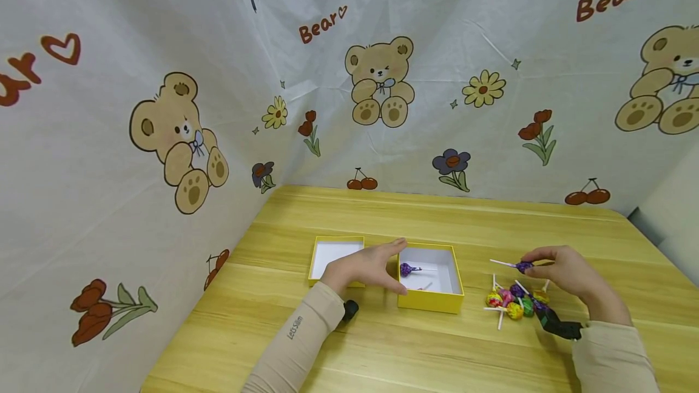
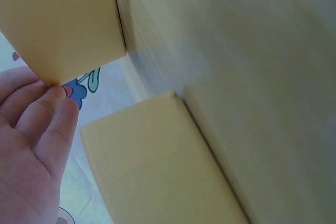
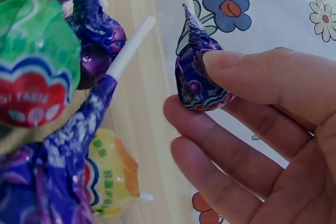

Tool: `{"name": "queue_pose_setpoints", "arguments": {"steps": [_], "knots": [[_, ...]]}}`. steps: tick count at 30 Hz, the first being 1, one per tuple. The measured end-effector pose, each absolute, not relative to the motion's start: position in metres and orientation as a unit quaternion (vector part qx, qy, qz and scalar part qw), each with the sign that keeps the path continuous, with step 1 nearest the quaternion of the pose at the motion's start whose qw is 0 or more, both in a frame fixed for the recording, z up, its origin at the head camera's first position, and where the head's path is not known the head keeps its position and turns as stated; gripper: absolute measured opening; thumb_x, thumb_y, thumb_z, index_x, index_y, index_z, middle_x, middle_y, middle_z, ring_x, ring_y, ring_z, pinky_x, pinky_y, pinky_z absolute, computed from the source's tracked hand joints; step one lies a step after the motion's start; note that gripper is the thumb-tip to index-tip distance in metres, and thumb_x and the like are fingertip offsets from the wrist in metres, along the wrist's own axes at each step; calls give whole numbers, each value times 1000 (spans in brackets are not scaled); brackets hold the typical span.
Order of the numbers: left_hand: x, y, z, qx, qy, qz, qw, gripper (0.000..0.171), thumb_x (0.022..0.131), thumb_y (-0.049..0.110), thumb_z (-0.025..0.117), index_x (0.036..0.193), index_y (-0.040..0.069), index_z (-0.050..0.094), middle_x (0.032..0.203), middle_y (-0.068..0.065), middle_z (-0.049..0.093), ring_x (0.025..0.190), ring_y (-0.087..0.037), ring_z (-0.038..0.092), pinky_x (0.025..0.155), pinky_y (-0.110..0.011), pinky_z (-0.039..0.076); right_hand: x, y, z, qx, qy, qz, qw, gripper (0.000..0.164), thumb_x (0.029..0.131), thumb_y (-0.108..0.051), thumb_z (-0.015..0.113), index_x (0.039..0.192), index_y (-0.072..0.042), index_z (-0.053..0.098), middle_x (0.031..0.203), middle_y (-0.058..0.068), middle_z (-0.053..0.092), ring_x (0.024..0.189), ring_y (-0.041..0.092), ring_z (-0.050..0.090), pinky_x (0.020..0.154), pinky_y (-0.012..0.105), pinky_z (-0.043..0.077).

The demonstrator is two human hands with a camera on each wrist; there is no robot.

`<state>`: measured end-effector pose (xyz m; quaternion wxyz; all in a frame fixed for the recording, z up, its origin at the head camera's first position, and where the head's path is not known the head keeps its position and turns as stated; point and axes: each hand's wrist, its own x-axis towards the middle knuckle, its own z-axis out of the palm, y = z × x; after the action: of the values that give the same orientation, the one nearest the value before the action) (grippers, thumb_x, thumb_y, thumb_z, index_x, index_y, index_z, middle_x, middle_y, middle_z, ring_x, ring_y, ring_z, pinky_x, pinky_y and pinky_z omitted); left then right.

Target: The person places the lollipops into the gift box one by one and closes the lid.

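My right hand point(image 1: 570, 273) pinches a purple-wrapped lollipop point(image 3: 195, 80) by its candy end between thumb and fingers, its white stick pointing left in the head view. It is above a pile of lollipops point(image 1: 515, 310) in red, yellow, green, pink and purple wrappers. My left hand point(image 1: 367, 264) spans the left side of a yellow box point(image 1: 431, 303) with a white inside, holding it with thumb at the near corner and fingers at the far one. Inside the box lies a purple lollipop point(image 1: 406, 269); another stick point(image 1: 425, 287) shows behind the front wall.
A yellow-edged lid or tray point(image 1: 330, 252) with a white inside lies left of the box, partly behind my left hand. Everything stands on a wood-grain table point(image 1: 437, 356). A bear-printed cloth point(image 1: 426, 156) hangs along the table's back and left.
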<state>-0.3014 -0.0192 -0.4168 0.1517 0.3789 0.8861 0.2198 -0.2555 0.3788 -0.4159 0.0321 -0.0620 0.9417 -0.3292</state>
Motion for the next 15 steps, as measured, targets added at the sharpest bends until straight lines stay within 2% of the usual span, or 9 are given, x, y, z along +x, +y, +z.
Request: {"name": "queue_pose_setpoints", "arguments": {"steps": [5, 12, 15], "knots": [[-302, -19, -416, 379, 885, 222, 151, 102, 66, 65, 62, 143, 27, 7, 149, 12, 4, 136, -9, 13, 108, -34, 25, -255, 378, -413, -71, 937, -342, 28, 35, 84, -23, 61, 109, 1, 60, 104, 19, 62, 86, 15, 61, 75, 45, 50], [-301, -19, -415, 380, 885, 223, 152, 103, 65, 65, 62, 143, 26, 8, 150, 11, 4, 136, -9, 12, 109, -33, 24, -254, 376, -410, -77, 939, -334, 15, 39, 85, -27, 59, 113, 1, 57, 106, 20, 61, 92, 23, 60, 75, 44, 50], [-300, -19, -415, 379, 885, 223, 153, 102, 66, 64, 62, 143, 27, 8, 150, 12, 4, 136, -9, 12, 109, -33, 24, -254, 374, -407, -82, 941, -328, 10, 40, 86, -28, 58, 113, 1, 57, 105, 18, 62, 89, 14, 59, 73, 39, 51]]}}
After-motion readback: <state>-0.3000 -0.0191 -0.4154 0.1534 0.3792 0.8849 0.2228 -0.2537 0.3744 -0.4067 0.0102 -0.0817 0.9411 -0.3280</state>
